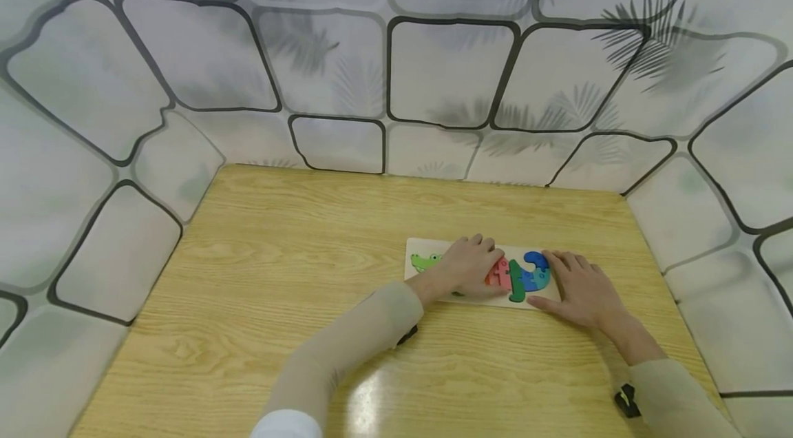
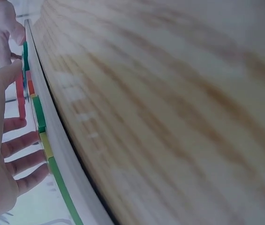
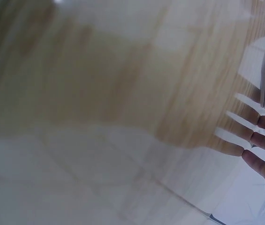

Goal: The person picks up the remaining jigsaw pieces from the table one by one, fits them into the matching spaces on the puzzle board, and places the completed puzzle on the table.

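A pale puzzle board [image 1: 427, 245] lies on the table, with a green crocodile head piece [image 1: 424, 262] at its left end. My left hand [image 1: 461, 267] reaches over the board's middle, covering part of it. In the left wrist view, its thumb and index finger pinch a red puzzle piece [image 2: 20, 98] just above the board, while the other fingertips rest by a yellow piece [image 2: 46, 144] and green pieces. At the board's right end, my right hand [image 1: 585, 293] rests with spread, fairly straight fingers, beside blue pieces [image 1: 540, 276] and a dark green piece [image 1: 515, 281].
The wood-grain table [image 1: 279, 238] carries the board right of its middle. Fabric-like walls [image 1: 334, 59] with a stone-block pattern and leaf shapes rise at the back and both sides. A dark band [image 1: 627, 400] shows under the right sleeve.
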A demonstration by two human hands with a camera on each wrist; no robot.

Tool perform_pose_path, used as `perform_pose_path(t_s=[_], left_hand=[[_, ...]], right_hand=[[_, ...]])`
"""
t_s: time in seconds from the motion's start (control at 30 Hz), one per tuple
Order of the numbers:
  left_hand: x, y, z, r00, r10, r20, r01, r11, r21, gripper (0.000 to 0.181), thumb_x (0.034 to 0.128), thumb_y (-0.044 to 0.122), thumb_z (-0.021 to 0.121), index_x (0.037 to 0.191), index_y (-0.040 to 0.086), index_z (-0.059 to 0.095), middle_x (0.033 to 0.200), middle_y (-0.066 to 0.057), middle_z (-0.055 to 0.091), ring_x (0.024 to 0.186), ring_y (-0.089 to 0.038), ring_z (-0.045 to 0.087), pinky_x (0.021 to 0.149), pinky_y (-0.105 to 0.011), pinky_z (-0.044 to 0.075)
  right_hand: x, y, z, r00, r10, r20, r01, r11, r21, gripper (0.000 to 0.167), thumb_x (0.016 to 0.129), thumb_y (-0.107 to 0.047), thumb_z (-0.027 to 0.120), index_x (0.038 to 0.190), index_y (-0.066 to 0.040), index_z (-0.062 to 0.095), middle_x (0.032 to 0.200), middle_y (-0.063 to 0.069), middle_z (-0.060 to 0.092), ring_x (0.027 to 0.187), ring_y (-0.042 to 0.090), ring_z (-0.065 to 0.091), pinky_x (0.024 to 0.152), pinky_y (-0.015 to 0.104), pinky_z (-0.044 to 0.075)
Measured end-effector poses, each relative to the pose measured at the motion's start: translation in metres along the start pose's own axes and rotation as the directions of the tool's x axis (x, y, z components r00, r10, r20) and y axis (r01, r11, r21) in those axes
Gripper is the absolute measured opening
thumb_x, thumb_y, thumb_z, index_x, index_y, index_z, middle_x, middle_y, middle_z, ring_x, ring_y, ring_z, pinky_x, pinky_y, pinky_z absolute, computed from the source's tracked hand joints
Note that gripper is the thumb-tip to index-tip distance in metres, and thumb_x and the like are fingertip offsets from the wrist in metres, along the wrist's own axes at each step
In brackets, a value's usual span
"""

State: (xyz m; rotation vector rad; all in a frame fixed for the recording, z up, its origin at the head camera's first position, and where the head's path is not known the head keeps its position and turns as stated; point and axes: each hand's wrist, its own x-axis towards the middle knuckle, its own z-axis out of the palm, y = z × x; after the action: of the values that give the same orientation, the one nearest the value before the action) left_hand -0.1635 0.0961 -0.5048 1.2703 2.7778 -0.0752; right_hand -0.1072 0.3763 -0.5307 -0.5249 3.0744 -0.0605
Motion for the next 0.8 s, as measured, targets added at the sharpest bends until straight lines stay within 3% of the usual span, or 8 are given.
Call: perform_pose_path(t_s=[0.4,0.8], left_hand=[[0.0081,0.0,0.0045,1.0,-0.003,0.006,0.003,1.0,0.023,0.081,0.0961,0.083,0.041,0.157,0.029,0.047,0.15,0.003,0.054,0.135,-0.017,0.052,0.113,-0.037,0.048],[0.0084,0.0003,0.0039,1.0,-0.003,0.028,0.002,1.0,0.024,0.082,0.0958,0.083,0.041,0.157,0.03,0.047,0.151,0.003,0.053,0.136,-0.017,0.051,0.113,-0.037,0.047]], right_hand=[[0.0017,0.0014,-0.0012,1.0,-0.007,-0.005,0.007,1.0,-0.011,0.107,0.087,-0.077,0.066,0.16,-0.004,0.041,0.151,0.022,0.052,0.135,0.049,0.051,0.103,0.072,0.046],[0.0015,0.0027,0.0016,1.0,-0.005,0.006,0.005,1.0,-0.017,0.108,0.087,-0.078,0.064,0.16,-0.004,0.04,0.151,0.023,0.052,0.136,0.049,0.051,0.103,0.072,0.046]])
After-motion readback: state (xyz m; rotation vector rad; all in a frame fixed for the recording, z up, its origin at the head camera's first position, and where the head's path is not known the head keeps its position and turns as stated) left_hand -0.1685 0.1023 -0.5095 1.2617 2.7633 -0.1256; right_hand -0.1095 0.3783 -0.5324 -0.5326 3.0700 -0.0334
